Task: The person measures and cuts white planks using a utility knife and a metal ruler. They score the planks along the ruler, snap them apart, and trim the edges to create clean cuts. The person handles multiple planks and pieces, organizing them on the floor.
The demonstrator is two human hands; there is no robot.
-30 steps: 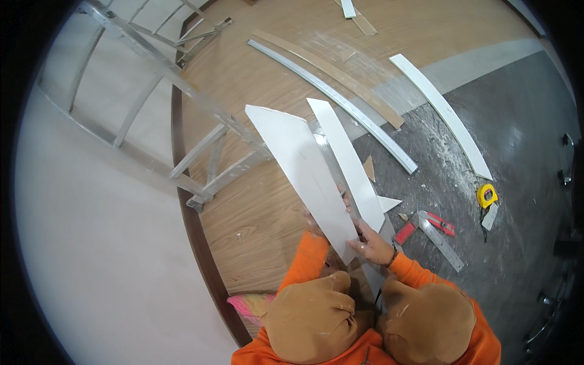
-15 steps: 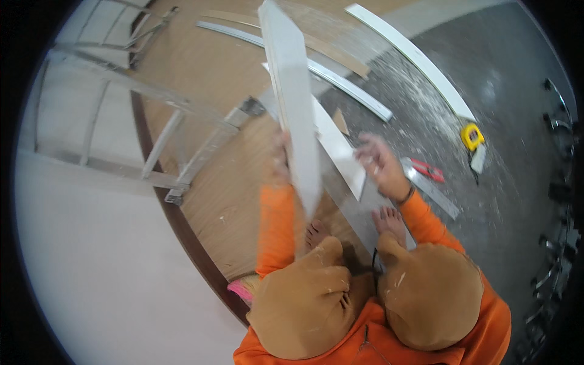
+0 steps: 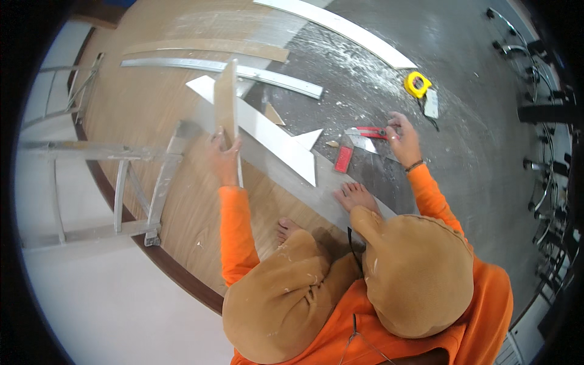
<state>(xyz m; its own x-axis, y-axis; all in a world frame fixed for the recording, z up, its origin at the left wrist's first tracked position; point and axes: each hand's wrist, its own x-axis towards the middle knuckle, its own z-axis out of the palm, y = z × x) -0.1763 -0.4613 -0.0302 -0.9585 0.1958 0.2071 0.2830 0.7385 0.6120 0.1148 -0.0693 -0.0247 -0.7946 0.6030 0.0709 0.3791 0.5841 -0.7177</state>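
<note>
My left hand grips a narrow strip of board, brown on the face toward me, raised on edge above the floor. Behind it lies a longer white board strip with slanted ends. Further right, the fingers of my right hand close on the end of a red utility knife, low over the grey floor. A flat silvery metal piece lies beneath the knife. Close by is a small red block-shaped thing.
A yellow tape measure sits at the far right among white dust. A metal rail, a brown strip and a long white strip lie beyond. A metal ladder stands left by the wall; wheeled chairs line the right.
My left hand has lowered the board strip and turned it from its white face to its brown one. My right hand, empty before, has moved to the red knife and closed on it.
</note>
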